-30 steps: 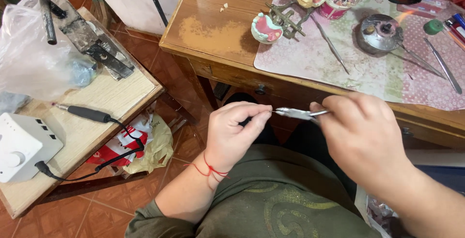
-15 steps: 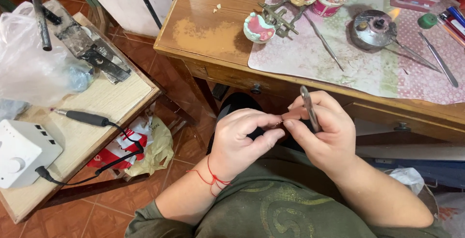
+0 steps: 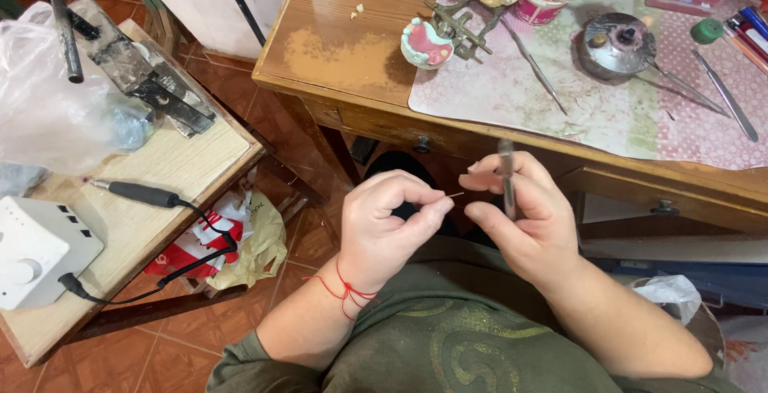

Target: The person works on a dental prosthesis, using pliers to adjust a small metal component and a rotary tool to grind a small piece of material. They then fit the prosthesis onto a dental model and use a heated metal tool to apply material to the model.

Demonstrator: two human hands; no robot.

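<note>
While a thin wire (image 3: 454, 195) is pinched in the left hand (image 3: 384, 229) at lap level, slim metal pliers (image 3: 506, 177) are gripped upright by the right hand (image 3: 524, 217), below the desk edge (image 3: 512, 139).

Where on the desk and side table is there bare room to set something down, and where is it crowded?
Free: the bare wood of the desk left of the dental model; the side table between the handpiece and metal block. Crowded: the mat with tools and cup.
</note>
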